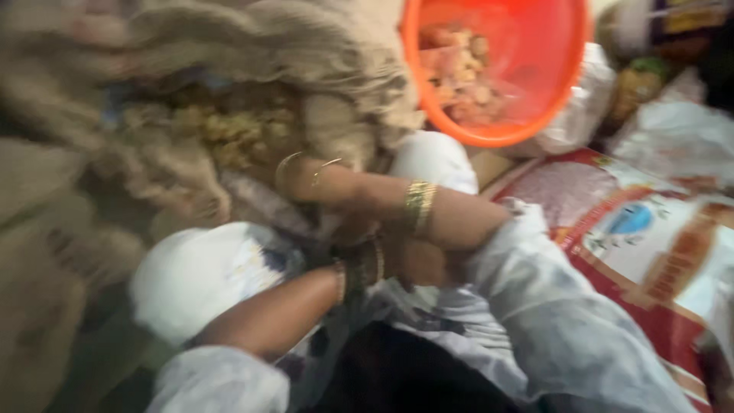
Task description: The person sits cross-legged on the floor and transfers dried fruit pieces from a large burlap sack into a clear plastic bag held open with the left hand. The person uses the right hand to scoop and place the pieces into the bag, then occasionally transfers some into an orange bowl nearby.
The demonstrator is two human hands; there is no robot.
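Right hand (306, 180) reaches into burlap sack (252, 84); left hand (413, 260) lies just below.

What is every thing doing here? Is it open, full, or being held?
Burlap sack: open, mouth rolled back, yellowish lumps inside.
Orange tub: tilted, partly filled with pale lumps.
White bag: bulging, lying under the left forearm.
Printed red-and-white sack: lying flat.
Right hand: reaching into the burlap sack, fingers hidden.
Left hand: tucked under the right forearm, grip too blurred to tell.
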